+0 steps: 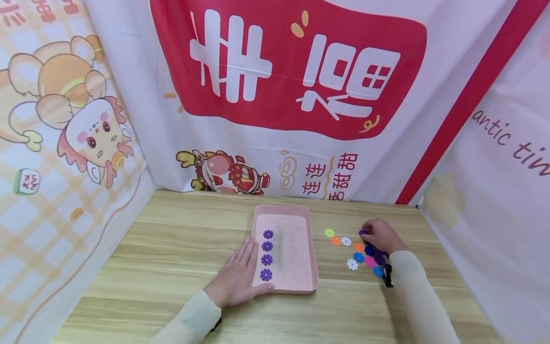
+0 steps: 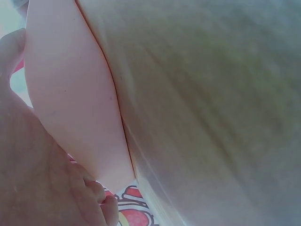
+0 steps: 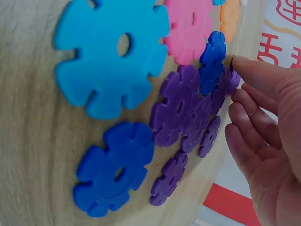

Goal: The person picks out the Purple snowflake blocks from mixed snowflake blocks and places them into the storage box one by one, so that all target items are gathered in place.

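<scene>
A pink tray [image 1: 315, 260] lies mid-table with a column of purple flower-shaped discs [image 1: 267, 247] along its left side. My left hand [image 1: 238, 276] lies flat on the wood against the tray's left front corner, thumb along the front rim. The left wrist view shows only the tray wall [image 2: 70, 94] beside the palm [image 2: 37, 179]. My right hand [image 1: 381, 235] is on a scatter of coloured discs [image 1: 358, 257] to the tray's right. It pinches a purple disc [image 1: 363, 232] between thumb and fingertips. In the right wrist view the right hand [image 3: 263, 117] meets overlapping purple discs [image 3: 178, 106].
Green [image 1: 329, 232], orange [image 1: 336, 241], white [image 1: 352, 264], pink [image 1: 369, 261] and blue discs lie loose right of the tray. Printed cloth walls [image 1: 275, 95] close in the table on three sides. Bare wood [image 1: 180, 248] stretches to the left of the tray.
</scene>
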`<state>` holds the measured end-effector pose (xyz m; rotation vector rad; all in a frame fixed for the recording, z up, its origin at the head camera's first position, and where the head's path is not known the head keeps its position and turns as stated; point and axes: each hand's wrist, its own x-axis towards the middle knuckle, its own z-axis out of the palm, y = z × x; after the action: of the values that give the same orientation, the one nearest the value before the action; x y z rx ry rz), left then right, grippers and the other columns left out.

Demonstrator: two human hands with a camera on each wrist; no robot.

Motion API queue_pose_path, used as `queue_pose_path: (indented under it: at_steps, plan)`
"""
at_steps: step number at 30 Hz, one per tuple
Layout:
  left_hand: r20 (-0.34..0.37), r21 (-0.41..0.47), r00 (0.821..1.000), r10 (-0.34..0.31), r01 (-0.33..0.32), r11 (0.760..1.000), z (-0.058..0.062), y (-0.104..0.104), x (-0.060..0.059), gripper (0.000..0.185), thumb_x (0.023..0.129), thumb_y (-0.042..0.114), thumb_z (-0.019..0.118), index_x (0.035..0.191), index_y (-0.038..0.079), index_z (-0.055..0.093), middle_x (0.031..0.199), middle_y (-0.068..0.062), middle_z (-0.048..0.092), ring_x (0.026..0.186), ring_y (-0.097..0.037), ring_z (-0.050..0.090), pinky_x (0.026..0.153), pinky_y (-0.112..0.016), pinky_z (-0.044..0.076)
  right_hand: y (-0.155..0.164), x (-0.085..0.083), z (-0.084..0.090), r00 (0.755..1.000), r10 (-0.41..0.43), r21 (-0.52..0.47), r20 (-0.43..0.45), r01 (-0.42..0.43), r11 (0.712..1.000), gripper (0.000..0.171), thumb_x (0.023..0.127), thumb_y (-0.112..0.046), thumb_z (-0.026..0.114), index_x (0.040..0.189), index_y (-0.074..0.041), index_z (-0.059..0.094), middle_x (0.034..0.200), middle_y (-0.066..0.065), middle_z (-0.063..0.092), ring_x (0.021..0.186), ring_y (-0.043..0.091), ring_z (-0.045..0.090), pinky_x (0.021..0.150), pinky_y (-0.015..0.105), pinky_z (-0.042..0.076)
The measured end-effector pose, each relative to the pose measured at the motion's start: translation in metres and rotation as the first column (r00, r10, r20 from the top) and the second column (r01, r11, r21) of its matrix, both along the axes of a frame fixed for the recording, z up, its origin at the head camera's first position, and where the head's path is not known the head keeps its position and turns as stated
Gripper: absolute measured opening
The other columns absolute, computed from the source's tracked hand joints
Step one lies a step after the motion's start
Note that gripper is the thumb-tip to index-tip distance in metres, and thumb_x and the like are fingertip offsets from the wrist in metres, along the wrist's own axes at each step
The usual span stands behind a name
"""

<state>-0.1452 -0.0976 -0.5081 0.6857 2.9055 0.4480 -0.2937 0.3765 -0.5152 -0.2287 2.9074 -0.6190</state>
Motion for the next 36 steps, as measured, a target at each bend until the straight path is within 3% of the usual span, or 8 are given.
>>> queue_pose_path:
  at_steps: [7,11,15,20,28,36]
  plan:
    - [-0.007,-0.003,1.0,-0.003,0.003,1.0,0.001,0.0,0.0,0.116,0.095,0.08,0.051,0.167,-0.004,0.013,0.177,-0.023,0.006,0.166,-0.04,0.006,0.135,-0.056,0.015,-0.006,-0.005,0.012,1.0,-0.003,-0.019,-0.028,0.002,1.0,0.004,0.097,-0.011,0.077,0.097,-0.007,0.076,0.091,0.006,0.073,0.083,0.02,0.064,0.079,0.039,0.06]
    - [-0.032,0.003,0.999,-0.011,0.011,1.0,0.002,-0.001,-0.001,0.116,0.096,0.078,0.053,0.166,-0.007,0.015,0.176,-0.027,0.008,0.165,-0.042,0.009,0.134,-0.056,0.018,-0.018,-0.011,0.026,0.997,0.075,0.021,-0.029,-0.075,0.997,0.008,0.098,-0.01,0.075,0.091,-0.01,0.074,0.087,0.002,0.072,0.079,0.017,0.061,0.076,0.036,0.057]
    - [-0.043,0.003,0.999,-0.014,0.014,1.0,0.003,-0.001,-0.001,0.116,0.096,0.077,0.054,0.165,-0.009,0.016,0.175,-0.029,0.01,0.165,-0.044,0.012,0.134,-0.057,0.019,-0.035,-0.017,0.039,0.989,0.144,0.047,-0.037,-0.142,0.989,0.007,0.098,-0.01,0.074,0.092,-0.01,0.075,0.089,0.002,0.074,0.082,0.017,0.064,0.081,0.041,0.061]
    - [-0.036,0.009,0.999,-0.012,0.012,1.0,0.004,-0.001,-0.001,0.116,0.096,0.076,0.054,0.165,-0.008,0.017,0.175,-0.028,0.01,0.165,-0.044,0.011,0.134,-0.057,0.019,-0.068,-0.021,0.051,0.969,0.221,0.05,-0.107,-0.216,0.975,0.006,0.1,-0.011,0.071,0.097,-0.009,0.076,0.093,0.004,0.076,0.087,0.017,0.069,0.087,0.044,0.062]
    - [-0.035,0.001,0.999,-0.014,0.014,1.0,0.006,-0.004,-0.002,0.115,0.096,0.077,0.054,0.166,-0.007,0.017,0.176,-0.027,0.008,0.165,-0.043,0.01,0.134,-0.057,0.018,-0.144,-0.024,0.075,0.951,0.289,-0.057,-0.107,-0.296,0.954,0.01,0.102,-0.012,0.069,0.102,-0.007,0.077,0.098,0.01,0.078,0.085,0.014,0.068,0.085,0.037,0.062]
    - [-0.017,0.012,1.0,-0.01,0.01,1.0,0.001,-0.001,-0.001,0.116,0.095,0.078,0.053,0.166,-0.005,0.015,0.176,-0.025,0.007,0.165,-0.042,0.007,0.135,-0.057,0.017,-0.205,-0.028,0.069,0.945,0.304,-0.074,-0.121,-0.314,0.947,0.007,0.099,-0.011,0.073,0.101,-0.008,0.079,0.095,0.004,0.078,0.085,0.013,0.07,0.086,0.033,0.063]
